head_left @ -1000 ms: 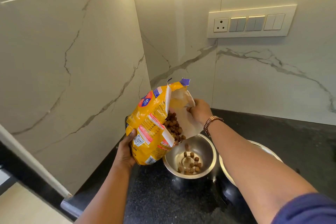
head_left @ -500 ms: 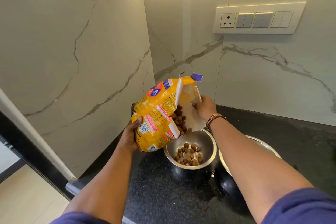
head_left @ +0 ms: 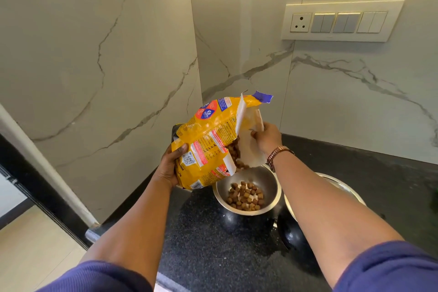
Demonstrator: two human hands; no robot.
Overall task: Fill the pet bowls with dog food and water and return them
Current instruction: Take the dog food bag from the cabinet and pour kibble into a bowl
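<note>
A yellow dog food bag point(head_left: 208, 142) is tilted over a steel bowl point(head_left: 267, 182) on the black counter. My left hand point(head_left: 169, 166) grips the bag's lower end. At the torn white mouth of the bag, my right hand point(head_left: 266, 136) pinches the edge and holds it apart. Brown kibble point(head_left: 245, 195) lies in the bowl's bottom, and more sits at the bag's mouth. A second steel bowl point(head_left: 341, 184) stands to the right, mostly hidden behind my right forearm.
The black granite counter point(head_left: 208, 244) sits in a corner of marble walls point(head_left: 94, 66). A switch and socket panel point(head_left: 339, 21) is on the back wall. The counter's left edge point(head_left: 94, 232) drops to a pale floor.
More kibble has fallen into the bowl; the pile has grown. The bag and both hands keep nearly the same pose while the view shifts slightly.
</note>
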